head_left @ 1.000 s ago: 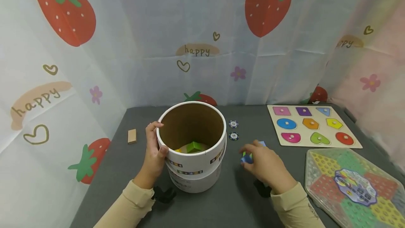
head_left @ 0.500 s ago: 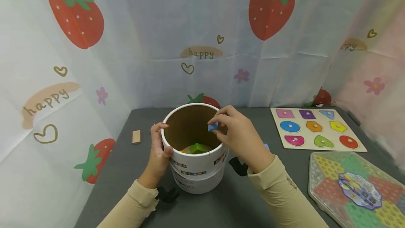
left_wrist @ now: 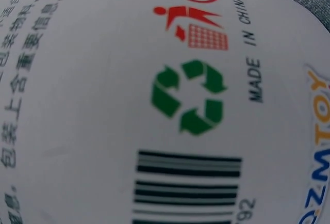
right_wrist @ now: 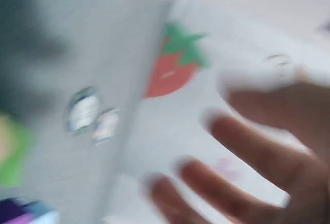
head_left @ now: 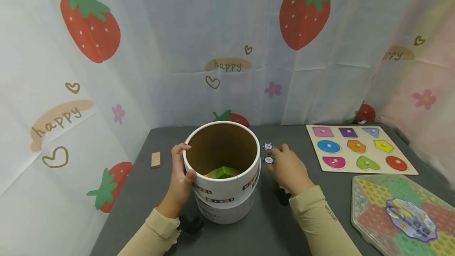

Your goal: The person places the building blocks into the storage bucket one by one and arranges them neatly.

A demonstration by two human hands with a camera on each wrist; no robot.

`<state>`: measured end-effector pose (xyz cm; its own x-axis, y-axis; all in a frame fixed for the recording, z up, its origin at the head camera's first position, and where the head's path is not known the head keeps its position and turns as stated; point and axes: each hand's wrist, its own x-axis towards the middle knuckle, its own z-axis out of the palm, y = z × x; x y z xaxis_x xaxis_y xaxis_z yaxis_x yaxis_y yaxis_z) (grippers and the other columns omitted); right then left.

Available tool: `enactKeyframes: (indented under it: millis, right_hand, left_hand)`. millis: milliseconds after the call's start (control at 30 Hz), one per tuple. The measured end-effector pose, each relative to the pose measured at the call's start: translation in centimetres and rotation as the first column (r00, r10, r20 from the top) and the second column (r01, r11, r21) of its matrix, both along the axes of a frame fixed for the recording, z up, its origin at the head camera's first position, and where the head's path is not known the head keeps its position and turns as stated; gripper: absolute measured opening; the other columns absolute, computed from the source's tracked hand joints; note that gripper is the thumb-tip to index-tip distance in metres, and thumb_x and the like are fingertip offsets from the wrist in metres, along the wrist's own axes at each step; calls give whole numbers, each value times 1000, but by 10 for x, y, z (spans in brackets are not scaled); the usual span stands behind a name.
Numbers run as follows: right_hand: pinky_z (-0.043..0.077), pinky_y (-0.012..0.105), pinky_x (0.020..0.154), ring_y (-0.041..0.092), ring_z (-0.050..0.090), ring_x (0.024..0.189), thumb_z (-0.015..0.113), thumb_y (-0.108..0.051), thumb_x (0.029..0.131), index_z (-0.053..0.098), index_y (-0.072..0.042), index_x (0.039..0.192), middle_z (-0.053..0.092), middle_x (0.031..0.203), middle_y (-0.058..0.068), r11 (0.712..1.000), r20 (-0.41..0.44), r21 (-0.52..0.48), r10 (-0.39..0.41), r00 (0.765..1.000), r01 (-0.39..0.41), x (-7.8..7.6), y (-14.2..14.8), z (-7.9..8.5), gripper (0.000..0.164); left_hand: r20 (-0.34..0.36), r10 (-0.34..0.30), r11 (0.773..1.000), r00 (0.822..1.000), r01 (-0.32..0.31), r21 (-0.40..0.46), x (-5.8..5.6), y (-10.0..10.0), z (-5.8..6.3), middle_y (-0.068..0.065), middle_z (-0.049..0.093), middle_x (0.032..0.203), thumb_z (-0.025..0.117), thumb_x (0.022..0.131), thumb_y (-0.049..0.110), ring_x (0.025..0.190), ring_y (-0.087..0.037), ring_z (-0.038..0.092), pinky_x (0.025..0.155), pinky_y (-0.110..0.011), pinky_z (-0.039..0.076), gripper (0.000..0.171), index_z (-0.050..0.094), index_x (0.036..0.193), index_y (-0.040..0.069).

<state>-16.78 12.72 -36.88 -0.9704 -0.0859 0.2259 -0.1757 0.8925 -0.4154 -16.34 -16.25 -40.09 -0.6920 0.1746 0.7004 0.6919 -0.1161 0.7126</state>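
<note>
A white cylindrical bucket stands in the middle of the table, with a green block and bits of yellow inside. My left hand grips its left rim, fingertips over the edge and thumb on the outside. Printed labels on the bucket's wall fill the left wrist view. To the right of the bucket lie two poker chips. Over the nearer one is my right hand; in the right wrist view its blurred fingers are spread, holding nothing.
A wooden block lies at the left. At the right are a shape puzzle board and a clear-lidded board game box. Green and purple-blue pieces show beside the right hand in its wrist view.
My right hand picked up a small blue piece, carried it over the bucket's opening and let go of it. It has moved back right to the chips. The left hand stays on the rim.
</note>
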Motion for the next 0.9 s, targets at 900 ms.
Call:
enactKeyframes:
  millis: [900]
  right_hand:
    - [53, 29, 68, 9, 56, 79, 74, -8, 81, 70, -12, 91, 53, 90, -2, 931, -505, -177, 191, 842, -318, 10, -4, 73, 12]
  left_hand:
    - [-3, -40, 998, 999, 40, 38, 0, 2, 1, -38, 23, 133, 58, 86, 60, 116, -39, 43, 91, -34, 46, 78, 21, 130, 6]
